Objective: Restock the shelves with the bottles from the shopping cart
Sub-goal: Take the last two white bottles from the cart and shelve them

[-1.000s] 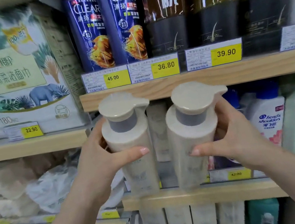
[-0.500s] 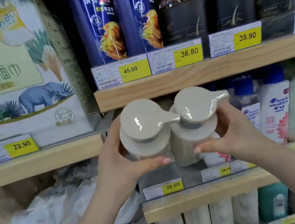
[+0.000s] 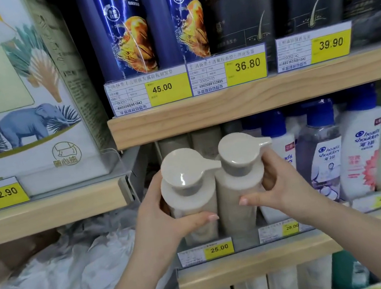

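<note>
We see two beige pump bottles held side by side at the front edge of the middle shelf (image 3: pixel 257 267), a pale wooden board. The left hand (image 3: pixel 157 224) grips the left bottle (image 3: pixel 193 210), its fingers curled behind the body and the thumb laid across the front. The right hand (image 3: pixel 281 187) grips the right bottle (image 3: pixel 238 199) in the same way, thumb in front. Both bottles are matte, cylindrical and stand upright, long axis vertical; each carries a round flat pump head whose short spout points right. The left spout touches the right bottle's pump head. Any print on their bodies is too faint to read.

Directly below them, on the shelf edge, a yellow price tag (image 3: pixel 219 248) reads 25.00. Just to the right stand white head & shoulders bottles (image 3: pixel 361 152) with blue caps. On the upper shelf (image 3: pixel 253 100), tags read 45.00 (image 3: pixel 161 88), 36.80 (image 3: pixel 246 65) and 39.90 (image 3: pixel 330 43), beneath glossy dark-blue bottles (image 3: pixel 125 28) and black-and-brown bottles (image 3: pixel 239 8) bearing Chinese text. At the left, a large printed carton (image 3: pixel 11 99) shows a blue elephant and palm fronds, tagged 22.90 (image 3: pixel 4 193).
</note>
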A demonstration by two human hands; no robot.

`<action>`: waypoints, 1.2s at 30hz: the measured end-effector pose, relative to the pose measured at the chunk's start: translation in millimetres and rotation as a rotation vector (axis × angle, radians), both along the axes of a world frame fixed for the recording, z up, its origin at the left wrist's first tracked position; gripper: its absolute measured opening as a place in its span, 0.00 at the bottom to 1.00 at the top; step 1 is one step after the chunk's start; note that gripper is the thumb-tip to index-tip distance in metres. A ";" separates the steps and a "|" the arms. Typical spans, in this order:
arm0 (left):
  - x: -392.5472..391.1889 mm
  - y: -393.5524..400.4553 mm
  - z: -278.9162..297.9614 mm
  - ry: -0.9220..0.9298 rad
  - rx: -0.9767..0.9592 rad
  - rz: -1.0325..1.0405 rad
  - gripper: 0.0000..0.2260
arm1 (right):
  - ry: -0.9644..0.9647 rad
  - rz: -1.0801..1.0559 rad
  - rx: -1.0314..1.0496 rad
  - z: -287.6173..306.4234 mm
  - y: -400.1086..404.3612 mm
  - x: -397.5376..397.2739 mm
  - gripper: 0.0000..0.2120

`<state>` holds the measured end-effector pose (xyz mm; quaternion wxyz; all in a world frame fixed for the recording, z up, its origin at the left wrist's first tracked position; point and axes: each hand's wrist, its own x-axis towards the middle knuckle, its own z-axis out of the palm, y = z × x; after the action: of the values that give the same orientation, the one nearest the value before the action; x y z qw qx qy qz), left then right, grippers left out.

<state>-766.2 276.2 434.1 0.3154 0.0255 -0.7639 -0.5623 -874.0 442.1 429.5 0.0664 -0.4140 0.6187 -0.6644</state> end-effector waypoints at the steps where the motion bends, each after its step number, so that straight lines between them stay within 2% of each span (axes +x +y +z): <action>1: -2.3 -0.4 0.5 -0.003 0.010 0.008 0.32 | -0.007 -0.001 -0.008 0.2 -1.7 -3.8 0.35; 4: -11.1 -2.3 1.2 -0.017 0.025 0.055 0.29 | -0.021 -0.010 0.005 6.7 -8.0 -11.4 0.27; 10: -32.1 -6.2 7.8 -0.070 0.105 0.101 0.23 | -0.022 -0.038 0.023 13.4 -19.6 -23.7 0.25; 16: -49.6 -13.9 3.8 -0.077 0.189 0.146 0.22 | -0.063 -0.082 0.025 8.5 -31.8 -27.3 0.22; 18: -53.9 -17.4 -1.9 -0.100 0.175 0.119 0.25 | -0.064 -0.121 0.019 5.3 -34.6 -28.7 0.25; 21: -54.7 -22.4 -12.8 -0.124 0.183 0.065 0.30 | -0.024 -0.189 0.053 3.0 -38.2 -26.9 0.33; 26: -41.0 -26.6 -43.3 -0.272 0.152 -0.029 0.32 | 0.032 -0.245 0.136 -14.3 -37.6 -15.5 0.37; 30: -35.7 -26.0 -65.0 -0.335 0.098 0.010 0.36 | 0.093 -0.365 0.184 -43.8 -36.9 -1.3 0.40; 36: -37.4 -24.3 -82.0 -0.334 0.031 0.059 0.42 | 0.075 -0.475 0.290 -70.9 -43.8 13.4 0.45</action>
<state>-803.6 251.9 352.1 0.2000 0.1462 -0.7959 -0.5525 -860.6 398.3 358.6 -0.0555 -0.2676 0.7890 -0.5502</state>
